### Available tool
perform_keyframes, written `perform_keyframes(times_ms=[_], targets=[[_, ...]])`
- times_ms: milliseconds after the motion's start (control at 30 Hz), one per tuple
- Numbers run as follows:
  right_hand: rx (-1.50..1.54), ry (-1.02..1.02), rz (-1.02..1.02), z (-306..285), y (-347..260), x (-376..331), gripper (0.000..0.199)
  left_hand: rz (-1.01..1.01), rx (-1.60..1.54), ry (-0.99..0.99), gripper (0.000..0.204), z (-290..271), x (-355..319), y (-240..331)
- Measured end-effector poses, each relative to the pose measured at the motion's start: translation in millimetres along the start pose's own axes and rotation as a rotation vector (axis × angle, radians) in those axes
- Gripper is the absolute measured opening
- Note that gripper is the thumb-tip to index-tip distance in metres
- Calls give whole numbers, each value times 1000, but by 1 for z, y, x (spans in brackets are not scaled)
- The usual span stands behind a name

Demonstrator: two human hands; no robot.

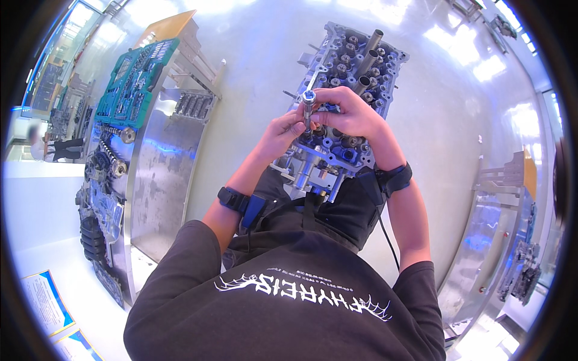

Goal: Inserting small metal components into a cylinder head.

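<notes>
Both hands meet over the near left part of an engine cylinder head (385, 57). Between them they hold a shiny metal socket tool (309, 97), its round end with a bluish opening facing up toward me. My left hand (282, 133) is closed around the lower part of its shaft. From the other side, my right hand (348, 113) pinches the same shaft, fingers curled behind its upper end. Valve springs and several upright metal tubes (368, 60) stand on the cylinder head beyond my hands. The lower tip of the tool is hidden by fingers.
To the left, a metal bench (162, 162) carries a green socket-set case (135, 81), camshafts (111, 153) and other engine parts. Another metal workbench (487, 234) with parts stands at right. A person (57, 149) is in the far left background.
</notes>
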State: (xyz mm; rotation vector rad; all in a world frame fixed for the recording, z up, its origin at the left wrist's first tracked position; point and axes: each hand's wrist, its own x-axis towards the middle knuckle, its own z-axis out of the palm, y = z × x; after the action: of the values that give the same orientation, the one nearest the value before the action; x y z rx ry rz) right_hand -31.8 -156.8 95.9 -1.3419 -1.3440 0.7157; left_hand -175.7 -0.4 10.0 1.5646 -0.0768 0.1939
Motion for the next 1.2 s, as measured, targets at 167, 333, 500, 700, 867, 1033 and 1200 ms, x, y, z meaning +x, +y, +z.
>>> perform_keyframes(times_ms=[167,333,500,700,867,1033,1200], targets=[[0,4,31,1,-1,0,15,-54,-111,-3,30,1,-1,5],[-197,98,-21,6,-2,1,16,-5,-107,16,39,3,-1,5],[-182,78,59,6,-7,3,20,-25,-55,26,38,3,-2,0],[-147,66,0,3,-8,1,20,-8,-16,60,27,4,-2,-5],[-35,44,25,1,-3,0,24,-9,-63,36,29,2,-2,-10],[-95,70,-50,5,0,1,15,-16,-97,36,33,1,-2,-13],[-130,76,-65,5,0,2,16,-45,-92,50,33,3,-2,-10]])
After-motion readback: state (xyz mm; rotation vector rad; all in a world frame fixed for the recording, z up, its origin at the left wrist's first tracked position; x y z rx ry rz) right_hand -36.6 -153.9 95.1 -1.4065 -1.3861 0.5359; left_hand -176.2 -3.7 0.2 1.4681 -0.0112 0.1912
